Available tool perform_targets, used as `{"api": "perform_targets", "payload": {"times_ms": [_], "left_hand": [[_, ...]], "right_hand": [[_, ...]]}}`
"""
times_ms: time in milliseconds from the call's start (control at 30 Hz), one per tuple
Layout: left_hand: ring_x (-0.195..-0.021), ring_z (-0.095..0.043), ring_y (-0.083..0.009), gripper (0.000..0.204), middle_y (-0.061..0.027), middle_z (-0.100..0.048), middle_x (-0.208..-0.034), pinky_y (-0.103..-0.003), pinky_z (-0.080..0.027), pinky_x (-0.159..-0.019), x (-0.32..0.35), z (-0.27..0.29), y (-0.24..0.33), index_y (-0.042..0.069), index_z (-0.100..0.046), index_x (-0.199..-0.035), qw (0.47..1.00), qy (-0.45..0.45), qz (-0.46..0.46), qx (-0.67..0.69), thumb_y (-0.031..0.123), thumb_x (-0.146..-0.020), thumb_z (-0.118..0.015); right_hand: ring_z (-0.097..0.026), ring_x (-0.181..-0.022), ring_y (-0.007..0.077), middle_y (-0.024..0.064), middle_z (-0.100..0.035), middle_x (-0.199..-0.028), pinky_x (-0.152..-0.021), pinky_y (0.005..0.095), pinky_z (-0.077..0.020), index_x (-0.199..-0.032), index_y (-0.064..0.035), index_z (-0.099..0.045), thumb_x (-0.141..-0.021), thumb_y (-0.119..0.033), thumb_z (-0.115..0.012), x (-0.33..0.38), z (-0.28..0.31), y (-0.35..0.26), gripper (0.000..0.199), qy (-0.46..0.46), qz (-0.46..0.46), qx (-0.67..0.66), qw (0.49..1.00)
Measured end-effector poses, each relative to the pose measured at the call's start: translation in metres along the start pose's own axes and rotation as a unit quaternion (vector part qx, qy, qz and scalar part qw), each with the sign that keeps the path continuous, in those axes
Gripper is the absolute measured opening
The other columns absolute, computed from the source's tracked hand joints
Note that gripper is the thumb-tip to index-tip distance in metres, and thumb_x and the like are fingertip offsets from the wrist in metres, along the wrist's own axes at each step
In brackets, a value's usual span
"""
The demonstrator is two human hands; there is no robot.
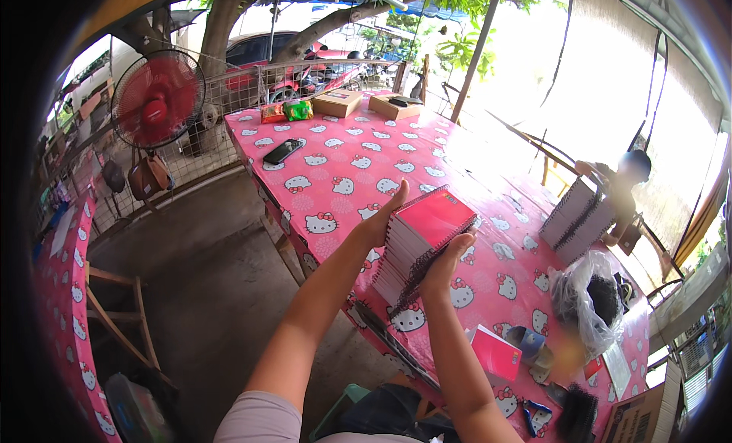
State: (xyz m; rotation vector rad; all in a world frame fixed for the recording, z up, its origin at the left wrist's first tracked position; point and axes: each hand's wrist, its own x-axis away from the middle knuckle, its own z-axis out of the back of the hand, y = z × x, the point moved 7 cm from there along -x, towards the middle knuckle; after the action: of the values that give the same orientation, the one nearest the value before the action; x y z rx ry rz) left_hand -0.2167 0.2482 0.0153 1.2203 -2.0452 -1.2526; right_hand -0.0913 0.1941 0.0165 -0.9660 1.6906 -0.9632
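Observation:
Between my two hands a thick stack of spiral notebooks (435, 218) stands on the pink patterned tablecloth, a red cover on top and black coils along its edges. My left hand (383, 220) presses against its left side, thumb up. On the opposite side my right hand (444, 266) is closed against the black coils. Close to my right forearm lies a single red notebook (496, 354). Blue-handled pliers (531, 418) and a bunch of black binding coils (577, 416) rest at the near right edge.
Across the table, a person (621, 187) is behind another notebook stack (576, 214). A clear plastic bag (568, 290) holds black material. A phone (283, 152) and cardboard boxes (337, 103) lie toward the far end. A red fan (157, 107) stands left; a carton (644, 414) is near right.

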Motion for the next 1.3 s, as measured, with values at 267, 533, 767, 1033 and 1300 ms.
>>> {"api": "perform_targets", "payload": {"times_ms": [267, 533, 767, 1033, 1300], "left_hand": [[-0.114, -0.049, -0.0149, 0.049, -0.0075, -0.051, -0.133, -0.033, -0.038, -0.093, 0.091, 0.026, 0.072, 0.009, -0.047, -0.133, 0.848, 0.313, -0.424, -0.059, 0.043, -0.100, -0.036], [-0.112, -0.054, -0.0210, 0.050, -0.0146, -0.053, -0.127, -0.036, -0.042, -0.093, 0.093, -0.162, -0.133, -0.001, -0.049, -0.124, 0.971, 0.090, 0.167, -0.143, 0.038, -0.093, -0.053], [-0.119, -0.049, -0.0253, 0.075, -0.0204, -0.054, -0.122, -0.042, -0.042, -0.090, 0.021, -0.173, -0.208, -0.005, -0.050, -0.124, 0.903, 0.048, 0.336, -0.263, 0.046, -0.074, -0.075], [-0.089, -0.066, -0.0245, 0.056, -0.0206, -0.064, -0.102, -0.039, -0.056, -0.070, 0.011, -0.165, -0.204, -0.013, -0.056, -0.108, 0.920, 0.104, 0.341, -0.162, 0.011, -0.066, -0.085], [-0.096, -0.064, -0.0241, 0.077, -0.0196, -0.059, -0.110, -0.039, -0.054, -0.078, 0.018, -0.158, -0.215, -0.007, -0.036, -0.129, 0.933, 0.064, 0.332, -0.120, 0.004, -0.069, -0.082]], "right_hand": [[-0.039, -0.130, 0.0269, 0.0184, -0.036, -0.144, -0.103, 0.0359, -0.0328, -0.140, 0.0019, -0.033, -0.090, -0.037, -0.062, 0.025, 0.176, -0.083, 0.069, -0.066, 0.034, 0.243, 0.967], [-0.055, -0.093, 0.0124, 0.0086, -0.061, -0.111, -0.076, 0.0284, -0.0444, -0.110, -0.0042, -0.054, -0.091, -0.052, -0.052, 0.138, 0.335, -0.028, 0.051, 0.047, -0.349, 0.164, 0.921], [-0.056, -0.100, 0.0147, 0.0081, -0.061, -0.112, -0.084, 0.0326, -0.0442, -0.123, 0.0013, -0.050, -0.094, -0.045, -0.053, 0.131, 0.315, -0.012, 0.055, 0.002, -0.336, 0.092, 0.937], [-0.057, -0.098, 0.0150, 0.0124, -0.061, -0.109, -0.084, 0.0292, -0.0465, -0.130, 0.0058, -0.042, -0.083, -0.023, -0.073, 0.132, 0.300, -0.002, 0.063, -0.019, -0.300, 0.092, 0.949], [-0.054, -0.108, 0.0194, 0.0156, -0.052, -0.122, -0.091, 0.0315, -0.0471, -0.133, 0.0037, -0.034, -0.076, -0.017, -0.079, 0.141, 0.296, -0.017, 0.076, -0.019, -0.246, 0.082, 0.966]]}}
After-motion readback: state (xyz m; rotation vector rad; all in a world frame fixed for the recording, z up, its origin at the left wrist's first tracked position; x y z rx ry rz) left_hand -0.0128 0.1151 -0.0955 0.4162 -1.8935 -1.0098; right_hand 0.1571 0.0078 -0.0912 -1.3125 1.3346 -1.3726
